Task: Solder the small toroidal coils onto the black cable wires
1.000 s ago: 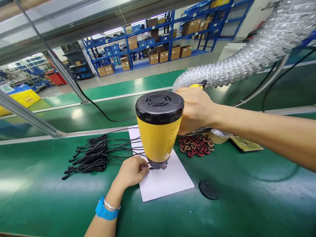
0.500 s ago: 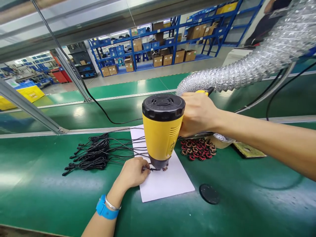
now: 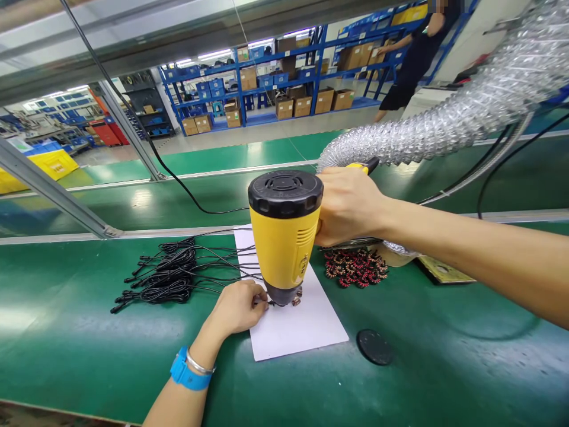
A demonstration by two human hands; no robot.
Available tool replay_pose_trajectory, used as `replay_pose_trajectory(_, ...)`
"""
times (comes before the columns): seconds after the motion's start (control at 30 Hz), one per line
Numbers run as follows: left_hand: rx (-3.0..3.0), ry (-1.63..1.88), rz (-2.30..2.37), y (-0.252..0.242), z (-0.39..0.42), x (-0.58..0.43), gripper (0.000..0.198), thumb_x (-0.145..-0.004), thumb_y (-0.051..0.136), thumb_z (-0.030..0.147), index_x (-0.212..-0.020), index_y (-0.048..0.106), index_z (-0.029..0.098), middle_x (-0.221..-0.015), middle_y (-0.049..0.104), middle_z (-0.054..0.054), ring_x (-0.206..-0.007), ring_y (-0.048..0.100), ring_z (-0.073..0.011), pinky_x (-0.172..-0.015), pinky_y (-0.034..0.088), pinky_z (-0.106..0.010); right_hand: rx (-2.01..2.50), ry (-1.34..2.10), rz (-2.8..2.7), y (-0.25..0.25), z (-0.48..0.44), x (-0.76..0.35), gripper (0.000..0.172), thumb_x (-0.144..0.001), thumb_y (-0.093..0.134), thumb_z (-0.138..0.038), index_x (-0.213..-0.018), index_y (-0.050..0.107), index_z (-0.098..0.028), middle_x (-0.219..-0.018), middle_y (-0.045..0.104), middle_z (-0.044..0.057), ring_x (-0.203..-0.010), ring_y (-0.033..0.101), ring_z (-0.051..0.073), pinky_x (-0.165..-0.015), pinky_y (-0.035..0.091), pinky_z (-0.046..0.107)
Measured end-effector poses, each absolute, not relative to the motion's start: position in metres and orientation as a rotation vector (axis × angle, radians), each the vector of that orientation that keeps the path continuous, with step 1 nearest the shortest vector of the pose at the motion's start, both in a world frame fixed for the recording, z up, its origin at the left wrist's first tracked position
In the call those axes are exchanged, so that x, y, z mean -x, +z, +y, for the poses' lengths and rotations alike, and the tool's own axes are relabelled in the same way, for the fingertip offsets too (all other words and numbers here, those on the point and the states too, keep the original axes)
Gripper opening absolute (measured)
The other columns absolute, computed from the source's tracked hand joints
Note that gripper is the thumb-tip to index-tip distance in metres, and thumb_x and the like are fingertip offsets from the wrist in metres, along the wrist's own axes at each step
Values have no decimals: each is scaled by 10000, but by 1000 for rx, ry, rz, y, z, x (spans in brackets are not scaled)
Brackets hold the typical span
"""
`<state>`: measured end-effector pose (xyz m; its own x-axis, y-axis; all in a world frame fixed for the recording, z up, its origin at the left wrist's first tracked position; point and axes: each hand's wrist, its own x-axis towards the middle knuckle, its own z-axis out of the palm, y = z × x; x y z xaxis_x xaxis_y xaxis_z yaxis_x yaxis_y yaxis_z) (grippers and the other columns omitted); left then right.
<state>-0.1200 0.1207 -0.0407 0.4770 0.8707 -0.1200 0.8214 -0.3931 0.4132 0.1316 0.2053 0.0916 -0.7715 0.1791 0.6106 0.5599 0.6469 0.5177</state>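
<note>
R hand point(image 3: 349, 201), ctr, is closed round the handle of a yellow gun point(image 3: 282, 249), nozzle point(image 3: 281, 295) down over a white sheet point(image 3: 302, 332). L hand point(image 3: 240, 305), lower L of ctr, pinches a thin black lead point(image 3: 271, 303) btwn thumb & fingers, next to nozzle. Copper coils point(image 3: 297, 298) on sheet, just R of nozzle. On green surface point(image 3: 111, 356): black cables point(image 3: 164, 290) mid-L, red/black rings point(image 3: 355, 268) R of ctr, black disc point(image 3: 374, 347) lower R. Silver hose point(image 3: 413, 133) & person point(image 3: 413, 65) upper R.

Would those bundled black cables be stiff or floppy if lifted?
The black cables would probably flop, since they curve into close loops. Lifting one bundle might tug its neighbours, as they lie crowded together. Rolling seems unlikely, given their uneven coils on the green tabletop.
</note>
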Motion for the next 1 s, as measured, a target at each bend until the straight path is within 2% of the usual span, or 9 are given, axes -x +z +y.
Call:
replay_pose_trajectory(0.33, -2324, 252, 1382, -37, 120, 119, 133, -790, 536, 196, -821, 665, 213, -789, 638, -10, -713, 579, -162, -617, 401, -247, 570, -940, -2444, 101, 204, -135, 140, -681, 478, -337, -656, 433, -207, -559, 433, -23, -515, 322, 123, -544, 206, 279)
replay_pose_trajectory(0.57, -2352, 380, 1452, -40, 122, 117, 200, -828, 502, 172, -947, 661, 200, -963, 607, -62, -914, 575, -204, -801, 462, -294, 545, -952, -2424, 100, 207, -135, 178, -719, 509, -358, -661, 457, -198, -581, 482, -11, -554, 398, 129, -554, 232, 276)
replay_pose_trajectory(0.7, -2372, 388, 1453, -44, 123, 117, 218, -833, 526, 184, -990, 675, 216, -979, 601, -65, -957, 565, -217, -846, 464, -315, 592, -931, -2423, 102, 207, -134, 213, -716, 527, -409, -696, 502, -199, -625, 548, 2, -571, 428, 142, -543, 246, 275)
replay_pose_trajectory(0.87, -2382, 374, 1473, -49, 124, 115, 146, -844, 554, 221, -897, 688, 198, -906, 586, -58, -884, 569, -207, -799, 466, -314, 608, -1046, -2387, 106, 214, -137, 159, -663, 512, -353, -640, 464, -203, -568, 488, -9, -533, 405, 131, -522, 250, 268)
replay_pose_trajectory(1.0, -2394, 357, 1465, -53, 124, 115, 142, -838, 575, 214, -907, 698, 206, -906, 589, -52, -883, 573, -204, -801, 461, -307, 642, -1038, -2380, 104, 220, -141, 136, -651, 493, -325, -618, 443, -203, -549, 460, -12, -522, 386, 127, -510, 246, 264)
